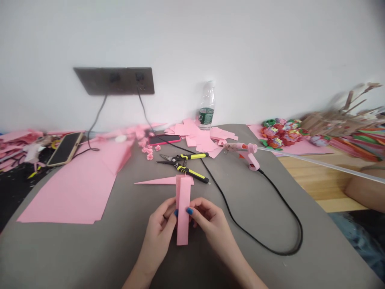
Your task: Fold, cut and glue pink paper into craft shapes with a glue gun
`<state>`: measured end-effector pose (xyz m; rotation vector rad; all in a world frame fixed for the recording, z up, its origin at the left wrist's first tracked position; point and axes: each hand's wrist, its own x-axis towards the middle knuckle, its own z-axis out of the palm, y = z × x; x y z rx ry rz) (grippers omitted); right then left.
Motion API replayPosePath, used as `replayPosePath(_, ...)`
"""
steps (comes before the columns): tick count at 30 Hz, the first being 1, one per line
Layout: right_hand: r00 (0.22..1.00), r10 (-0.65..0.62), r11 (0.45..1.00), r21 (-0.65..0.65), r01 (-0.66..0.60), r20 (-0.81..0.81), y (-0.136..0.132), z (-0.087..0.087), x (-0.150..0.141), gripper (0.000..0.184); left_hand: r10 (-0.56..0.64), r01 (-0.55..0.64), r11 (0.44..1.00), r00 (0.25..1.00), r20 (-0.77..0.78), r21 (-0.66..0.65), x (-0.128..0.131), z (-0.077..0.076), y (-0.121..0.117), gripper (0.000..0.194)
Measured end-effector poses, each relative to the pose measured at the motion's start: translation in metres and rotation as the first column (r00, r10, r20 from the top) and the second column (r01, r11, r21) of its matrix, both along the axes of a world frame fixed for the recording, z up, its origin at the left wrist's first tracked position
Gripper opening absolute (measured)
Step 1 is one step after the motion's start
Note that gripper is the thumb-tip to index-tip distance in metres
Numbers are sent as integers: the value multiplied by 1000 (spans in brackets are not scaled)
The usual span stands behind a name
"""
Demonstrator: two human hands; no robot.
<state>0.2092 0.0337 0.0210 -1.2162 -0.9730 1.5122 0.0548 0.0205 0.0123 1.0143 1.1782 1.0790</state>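
A folded strip of pink paper [183, 224] stands lengthwise between my two hands, its layers slightly apart at the left edge. My left hand [161, 224] pinches it from the left, with the thumb at the fold. From the right, my right hand [210, 222] grips it, its blue-nailed thumb pressed on the front face; the fingers behind are partly hidden. Just beyond the strip lies a thin pointed pink paper piece [159, 181]. Farther back, yellow-and-black snips [183, 161] rest with their blades apart.
A pink glue gun [248, 153] with a long glue stick trails a black cord to the right. Pink sheets [75, 180] lie left, beside a phone [65, 148]. Behind are paper pieces [201, 138], a bottle [206, 106] and paper flowers [282, 132]. Another person's arm [367, 186] shows right.
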Motion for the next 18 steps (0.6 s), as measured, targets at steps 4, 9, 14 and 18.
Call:
replayPosePath(4,1000,30,1000,-6,-30,-5,-1,1,0,45,-6,6,1000,1000,-8,1,0,0,1,38)
replayPosePath(9,999,30,999,-38,-32,-39,0,4,-2,47,3,-3,1000,1000,-22,-1,0,-2,0,43)
replayPosePath(14,999,9,999,-37,-11,-50,1,4,-2,45,9,-9,1000,1000,-17,8,0,-4,-2,45)
replayPosePath(18,998,-3,999,-34,1,-56,3,3,-1,44,12,-12,999,1000,2,33,0,-4,-1,43)
